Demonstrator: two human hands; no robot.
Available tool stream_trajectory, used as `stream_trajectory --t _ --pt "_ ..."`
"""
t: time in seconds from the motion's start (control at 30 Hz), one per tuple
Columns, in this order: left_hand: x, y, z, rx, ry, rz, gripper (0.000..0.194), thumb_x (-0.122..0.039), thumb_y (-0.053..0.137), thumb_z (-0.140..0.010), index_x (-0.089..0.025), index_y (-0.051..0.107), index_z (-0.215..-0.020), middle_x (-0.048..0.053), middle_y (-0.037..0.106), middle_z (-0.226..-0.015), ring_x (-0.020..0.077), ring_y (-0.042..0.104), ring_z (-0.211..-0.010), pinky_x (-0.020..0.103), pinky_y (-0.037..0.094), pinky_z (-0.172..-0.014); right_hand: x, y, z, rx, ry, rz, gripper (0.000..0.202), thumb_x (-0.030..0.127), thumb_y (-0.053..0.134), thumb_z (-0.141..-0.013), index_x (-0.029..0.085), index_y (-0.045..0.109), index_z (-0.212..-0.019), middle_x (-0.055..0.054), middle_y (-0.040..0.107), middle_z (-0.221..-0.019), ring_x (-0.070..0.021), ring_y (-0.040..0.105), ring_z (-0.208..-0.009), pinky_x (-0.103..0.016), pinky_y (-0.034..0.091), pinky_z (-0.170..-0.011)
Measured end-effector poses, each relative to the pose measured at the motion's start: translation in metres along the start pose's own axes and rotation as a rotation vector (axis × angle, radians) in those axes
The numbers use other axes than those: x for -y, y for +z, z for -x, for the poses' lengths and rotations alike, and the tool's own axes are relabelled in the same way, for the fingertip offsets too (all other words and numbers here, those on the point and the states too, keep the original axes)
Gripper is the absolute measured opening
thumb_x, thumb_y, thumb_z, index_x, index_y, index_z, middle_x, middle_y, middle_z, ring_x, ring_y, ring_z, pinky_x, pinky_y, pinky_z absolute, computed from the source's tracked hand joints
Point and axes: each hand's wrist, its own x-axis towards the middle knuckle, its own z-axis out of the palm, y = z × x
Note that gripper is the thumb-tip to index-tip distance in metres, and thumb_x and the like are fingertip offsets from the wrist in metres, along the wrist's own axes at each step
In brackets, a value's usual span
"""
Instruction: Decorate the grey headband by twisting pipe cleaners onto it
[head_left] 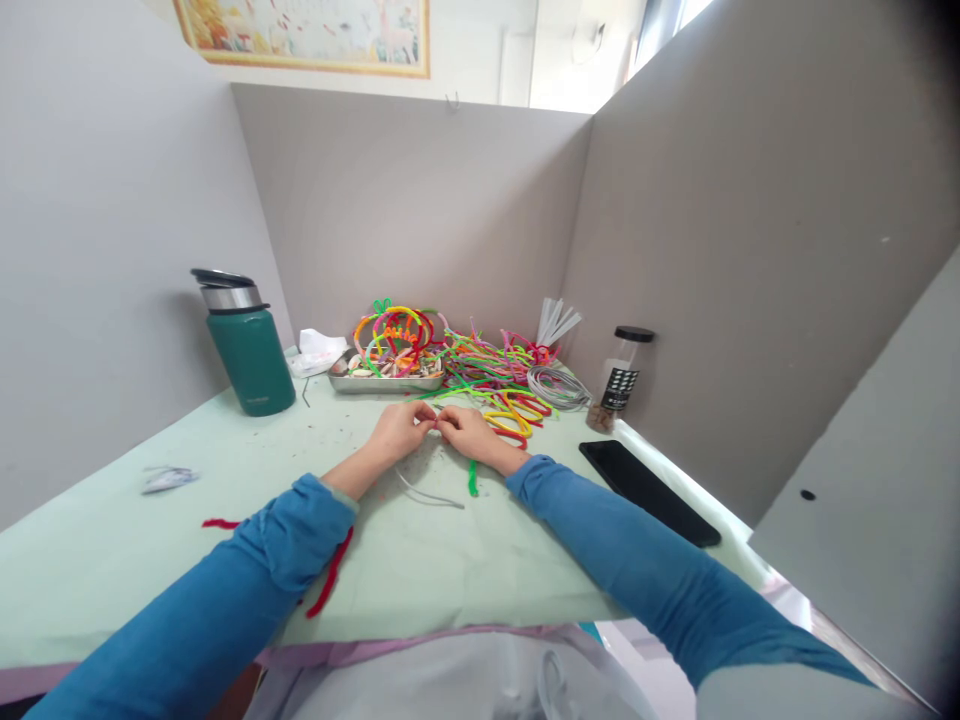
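Observation:
My left hand (403, 428) and my right hand (466, 430) meet over the middle of the table, fingertips pinched together. Between them is a tiny reddish bit, too small to make out. Just below the hands, a thin grey wire (431, 497) curves over the cloth; whether it reaches my fingers is unclear. A short green pipe cleaner (472, 478) lies under my right wrist. Beside my left forearm rests a red pipe cleaner (330, 575), and another red piece (220, 524) shows partly behind the sleeve.
A metal tray (386, 384) at the back holds pipe-cleaner shapes. Right of it are a heap of coloured pipe cleaners (487, 360), a grey wire coil (559, 388) and white sticks (556, 325). A green bottle (251, 360), clear jar (619, 380) and black flat device (649, 490) flank them.

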Motion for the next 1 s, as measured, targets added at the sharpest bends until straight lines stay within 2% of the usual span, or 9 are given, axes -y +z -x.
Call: stream_trajectory --t 0.23,0.43,1.0 --pt "-0.0007 -0.0007 -0.0008 0.020 -0.012 -0.012 0.025 -0.034 0.051 -0.077 -0.019 0.068 -0.084 0.001 0.068 -0.067 0.0127 0.058 -0.053 0.023 0.042 -0.062 -0.0030 0.0022 -0.0006 0.001 -0.002 0.001 0.016 0.021 0.047 -0.083 0.016 0.061 -0.076 -0.001 0.061 -0.069 -0.0116 0.051 -0.064 -0.022 0.032 -0.060" --pt "-0.0039 -0.0026 0.0009 0.038 -0.035 -0.043 0.026 -0.034 0.049 -0.077 -0.019 0.069 -0.085 -0.001 0.061 -0.050 0.0140 0.058 -0.051 0.023 0.041 -0.060 -0.0028 0.0023 -0.0006 0.003 0.001 0.000 0.016 0.020 0.047 -0.082 0.017 0.061 -0.077 -0.001 0.062 -0.070 -0.0114 0.051 -0.064 -0.022 0.033 -0.061" --pt "-0.0037 -0.0035 0.0008 0.052 0.005 -0.082 0.031 -0.034 0.048 -0.079 -0.019 0.072 -0.092 0.001 0.067 -0.058 0.0162 0.062 -0.064 0.022 0.044 -0.067 0.0004 0.0009 0.0007 0.002 -0.003 0.008 0.016 0.020 0.047 -0.082 0.016 0.061 -0.075 -0.001 0.060 -0.068 -0.0106 0.049 -0.062 -0.021 0.031 -0.058"
